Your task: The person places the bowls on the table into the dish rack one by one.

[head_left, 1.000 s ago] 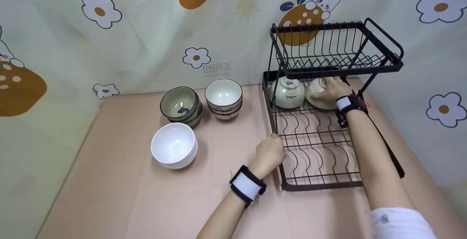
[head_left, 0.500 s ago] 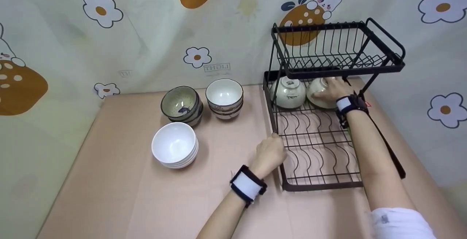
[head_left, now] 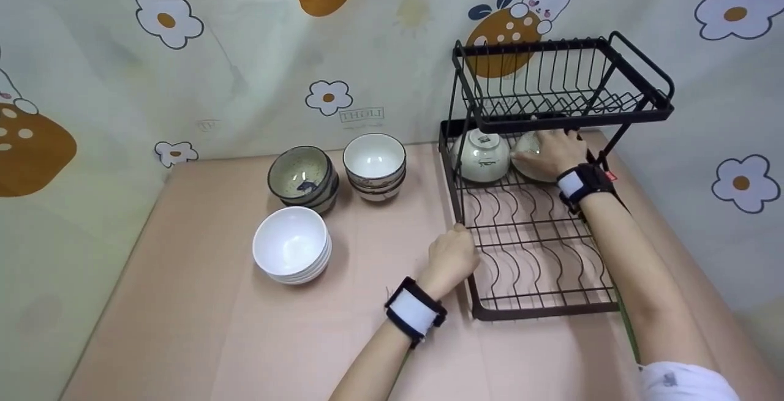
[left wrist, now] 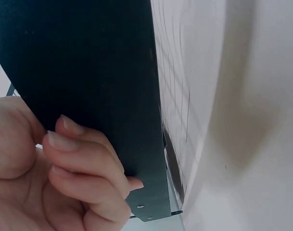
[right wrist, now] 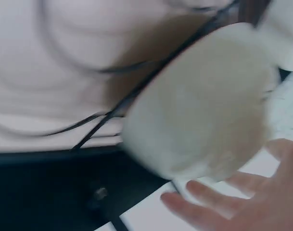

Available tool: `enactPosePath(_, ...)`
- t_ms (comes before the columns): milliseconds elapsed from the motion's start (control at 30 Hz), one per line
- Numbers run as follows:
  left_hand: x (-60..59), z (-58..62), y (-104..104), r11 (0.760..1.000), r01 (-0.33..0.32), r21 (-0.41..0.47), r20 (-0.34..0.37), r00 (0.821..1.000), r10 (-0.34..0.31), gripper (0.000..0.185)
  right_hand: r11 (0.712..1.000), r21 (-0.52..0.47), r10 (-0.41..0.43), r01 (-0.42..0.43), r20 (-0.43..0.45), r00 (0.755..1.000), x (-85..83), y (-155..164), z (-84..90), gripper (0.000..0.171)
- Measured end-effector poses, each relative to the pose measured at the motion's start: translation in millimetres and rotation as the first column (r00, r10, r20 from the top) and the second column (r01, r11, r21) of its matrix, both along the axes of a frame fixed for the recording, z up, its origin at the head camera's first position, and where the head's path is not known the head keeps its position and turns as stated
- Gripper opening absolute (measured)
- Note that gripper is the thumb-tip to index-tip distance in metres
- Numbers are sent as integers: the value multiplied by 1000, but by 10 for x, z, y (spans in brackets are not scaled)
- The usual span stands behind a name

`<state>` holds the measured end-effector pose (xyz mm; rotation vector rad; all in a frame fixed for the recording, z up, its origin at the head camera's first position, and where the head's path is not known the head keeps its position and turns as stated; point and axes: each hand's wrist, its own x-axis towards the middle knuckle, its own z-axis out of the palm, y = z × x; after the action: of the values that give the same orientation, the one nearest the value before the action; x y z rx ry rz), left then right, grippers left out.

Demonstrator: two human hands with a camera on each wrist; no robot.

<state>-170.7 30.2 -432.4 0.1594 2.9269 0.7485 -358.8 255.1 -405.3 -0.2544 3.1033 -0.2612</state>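
My left hand (head_left: 452, 260) grips the left side rail of a black two-tier dish rack (head_left: 545, 312). In the left wrist view its fingers curl against the rack's dark side panel (left wrist: 98, 72). On the lower tier, at the back, two pale bowls stand upside down side by side. My right hand (head_left: 556, 151) reaches in under the upper tier at the right-hand bowl (right wrist: 199, 106), partly covering it in the head view. The right wrist view shows its fingers (right wrist: 204, 197) spread and fairly straight along the bowl's side. The left-hand bowl (head_left: 484, 159) shows its foot and small dark markings.
Left of the rack stand three stacks of bowls: white ones (head_left: 291, 245), grey-green ones (head_left: 300, 174), and white-lined ones with dark rims (head_left: 375, 159). The rack's upper tier (head_left: 563, 104) overhangs the lower tier's back. A patterned cloth (head_left: 245, 52) hangs behind the table.
My right hand and forearm have shifted slightly right, and the fingers have loosened from the right-hand bowl. The left hand keeps its hold on the rack.
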Motion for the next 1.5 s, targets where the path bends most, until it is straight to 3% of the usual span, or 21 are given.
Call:
enactPosePath(233,1,-2,16,1000,-7,16,32,999,7,34,1000,20,10,-10,-10,1000,247,-249,147,74)
enactPosePath(367,-4,-6,18,1000,-5,3,16,1000,5,32,998,58,21,-21,-5,1000,416,-405,276,70)
enactPosePath(600,-7,-12,-5,1000,6,-3,6,1000,-6,34,993,39,107,-109,50,993,792,-665,400,75)
enactPosePath(733,0,-9,-14,1000,0,-1,1,1000,0,39,986,-1,166,-166,65,984,986,-801,362,78)
enactPosePath(967,-6,-20,-10,1000,3,24,-21,1000,-2,35,953,-135,285,-272,94,954,1220,-1012,217,47)
enactPosePath(1300,16,-24,-11,1000,12,18,-46,999,-11,34,906,-131,409,-402,32,912,1293,-1130,18,33)
enactPosePath(1500,28,-29,-17,1000,13,15,-55,998,-13,32,893,-114,435,-435,-22,900,1319,-1145,-48,32)
